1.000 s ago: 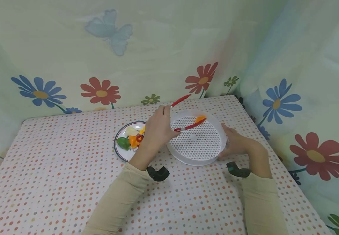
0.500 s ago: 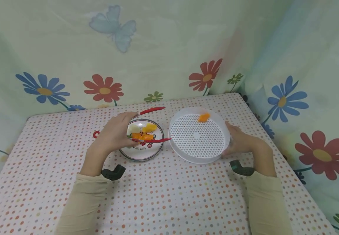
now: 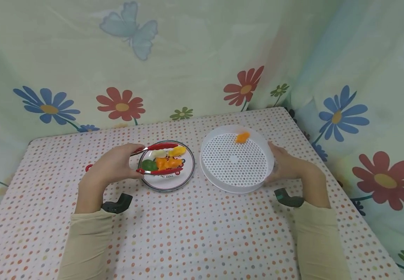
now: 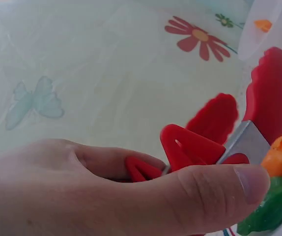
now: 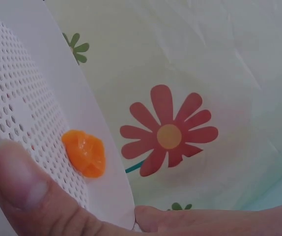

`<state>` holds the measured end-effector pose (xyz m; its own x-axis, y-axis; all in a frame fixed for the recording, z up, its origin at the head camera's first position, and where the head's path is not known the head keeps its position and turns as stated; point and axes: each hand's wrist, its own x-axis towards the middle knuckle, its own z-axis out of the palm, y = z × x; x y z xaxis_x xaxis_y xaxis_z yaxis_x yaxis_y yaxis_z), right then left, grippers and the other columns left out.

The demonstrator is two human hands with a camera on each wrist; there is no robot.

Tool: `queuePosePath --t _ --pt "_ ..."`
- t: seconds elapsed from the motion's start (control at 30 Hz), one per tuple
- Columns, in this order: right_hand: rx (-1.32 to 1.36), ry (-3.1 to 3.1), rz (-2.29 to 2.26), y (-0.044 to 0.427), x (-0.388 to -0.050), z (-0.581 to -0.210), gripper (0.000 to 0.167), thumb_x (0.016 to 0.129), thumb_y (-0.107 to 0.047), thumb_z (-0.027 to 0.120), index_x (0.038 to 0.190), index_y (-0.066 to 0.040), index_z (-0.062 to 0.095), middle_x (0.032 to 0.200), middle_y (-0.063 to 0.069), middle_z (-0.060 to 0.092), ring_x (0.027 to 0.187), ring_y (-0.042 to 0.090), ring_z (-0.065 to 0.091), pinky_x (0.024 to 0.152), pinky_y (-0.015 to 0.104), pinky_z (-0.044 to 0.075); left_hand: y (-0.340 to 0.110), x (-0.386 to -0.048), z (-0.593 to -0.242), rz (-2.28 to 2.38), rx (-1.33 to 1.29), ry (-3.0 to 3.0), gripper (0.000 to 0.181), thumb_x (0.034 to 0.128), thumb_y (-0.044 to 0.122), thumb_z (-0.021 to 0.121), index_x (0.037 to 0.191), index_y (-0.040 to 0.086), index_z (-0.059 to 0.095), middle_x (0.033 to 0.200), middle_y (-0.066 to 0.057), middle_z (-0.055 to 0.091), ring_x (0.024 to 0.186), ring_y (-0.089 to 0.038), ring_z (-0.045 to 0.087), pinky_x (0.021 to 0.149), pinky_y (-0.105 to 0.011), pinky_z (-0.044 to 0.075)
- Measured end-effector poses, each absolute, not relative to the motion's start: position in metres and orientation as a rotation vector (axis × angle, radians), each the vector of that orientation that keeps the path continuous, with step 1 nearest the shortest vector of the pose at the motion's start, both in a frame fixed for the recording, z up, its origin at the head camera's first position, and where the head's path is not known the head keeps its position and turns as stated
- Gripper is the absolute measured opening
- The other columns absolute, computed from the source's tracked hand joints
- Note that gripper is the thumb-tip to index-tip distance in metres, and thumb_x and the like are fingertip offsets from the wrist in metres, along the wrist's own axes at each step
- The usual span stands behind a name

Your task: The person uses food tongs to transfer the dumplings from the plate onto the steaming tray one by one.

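left hand gripping red-tipped tongs, spread over plate of food pieces, right hand gripping white sieve, toward the counter's back-right corner

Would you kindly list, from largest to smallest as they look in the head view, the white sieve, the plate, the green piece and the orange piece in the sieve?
1. White sieve
2. Plate
3. Green piece and orange piece: too close in size to rank.
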<state>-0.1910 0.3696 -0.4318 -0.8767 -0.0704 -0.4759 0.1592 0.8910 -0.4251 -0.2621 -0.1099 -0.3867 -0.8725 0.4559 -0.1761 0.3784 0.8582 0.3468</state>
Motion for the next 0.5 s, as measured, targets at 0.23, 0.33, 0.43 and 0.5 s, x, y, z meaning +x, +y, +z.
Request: queuePosePath --t 0.23,0.33,0.43,0.5 --pt "0.065 2.572 -0.621 0.3710 -0.1922 -0.4300 0.143 0.059 -0.051 0.085 0.150 -0.006 -0.016 0.153 0.032 -0.002 0.139 0.053 0.003 0.108 0.067 0.013 -0.1116 -0.2572 -0.3806 0.372 0.669 2.785 0.075 0.0671 0.031 0.086 0.133 0.010 0.055 0.124 -0.013 0.063 0.113 -0.030 0.056 0.093 -0.052 0.048" --pt "0.064 2.573 -0.624 0.3720 -0.1917 -0.4312 0.143 0.059 -0.051 0.085 0.150 -0.006 -0.015 0.154 0.032 -0.002 0.140 0.052 0.002 0.108 0.067 0.013 -0.1109 -0.2568 -0.3801 0.367 0.674 2.793 0.074 0.0675 0.032 0.085 0.132 0.011 0.056 0.122 -0.013 0.064 0.109 -0.029 0.057 0.091 -0.050 0.049" --pt "0.065 2.573 -0.634 0.3726 -0.1916 -0.4321 0.143 0.058 -0.051 0.085 0.150 -0.006 -0.015 0.153 0.032 -0.002 0.139 0.052 0.002 0.108 0.067 0.013 -0.1116 -0.2566 -0.3800 0.374 0.659 2.810 0.073 0.0673 0.034 0.085 0.130 0.011 0.058 0.118 -0.012 0.066 0.105 -0.028 0.059 0.087 -0.048 0.052" --pt "0.066 2.572 -0.640 0.3725 -0.1918 -0.4321 0.144 0.057 -0.052 0.085 0.150 -0.005 -0.014 0.153 0.032 -0.002 0.139 0.052 0.002 0.108 0.067 0.013 -0.1128 -0.2563 -0.3798 0.370 0.646 2.823 0.072 0.0676 0.035 0.085 0.129 0.010 0.059 0.116 -0.012 0.067 0.103 -0.028 0.060 0.085 -0.047 0.053"
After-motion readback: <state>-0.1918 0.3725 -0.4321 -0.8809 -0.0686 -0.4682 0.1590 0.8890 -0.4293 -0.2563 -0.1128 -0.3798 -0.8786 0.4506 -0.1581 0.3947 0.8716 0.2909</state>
